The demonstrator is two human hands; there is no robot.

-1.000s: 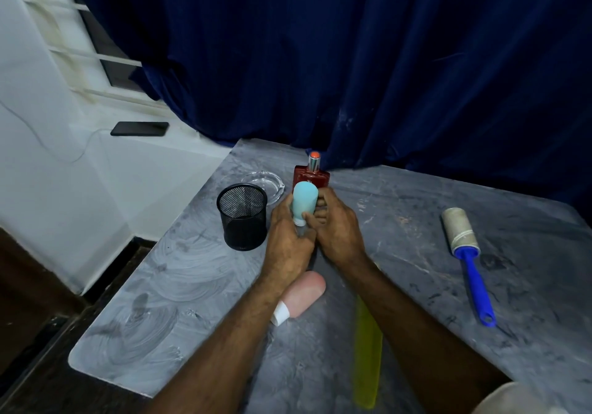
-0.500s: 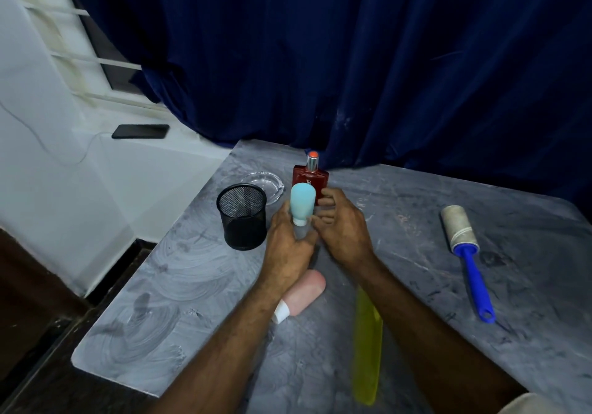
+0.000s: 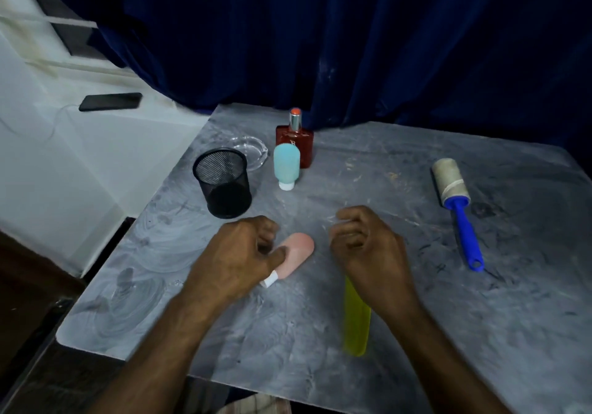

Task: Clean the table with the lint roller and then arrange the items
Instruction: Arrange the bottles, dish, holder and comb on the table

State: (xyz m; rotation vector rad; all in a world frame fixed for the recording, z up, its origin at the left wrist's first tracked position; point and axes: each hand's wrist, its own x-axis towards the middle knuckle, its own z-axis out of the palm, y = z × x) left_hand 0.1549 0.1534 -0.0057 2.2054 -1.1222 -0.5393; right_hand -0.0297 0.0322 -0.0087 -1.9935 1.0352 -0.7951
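Two hands, left (image 3: 238, 258) and right (image 3: 368, 247), hover with fingers loosely curled, empty, over a bench (image 3: 416, 333) carrying three bottles, one lint roller (image 3: 456, 203), one mesh cup (image 3: 224, 186); the yellow strip (image 3: 356, 324) is partly hidden.

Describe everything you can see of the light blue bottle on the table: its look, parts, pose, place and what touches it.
The light blue bottle is a small, rounded, soft-looking tube with a matte, translucent body and a white cap. It stands upright on its cap, the rounded end up, on the grey table. It is just in front of the red perfume bottle, overlapping it in view, and right of the black mesh cup. Neither hand touches it.
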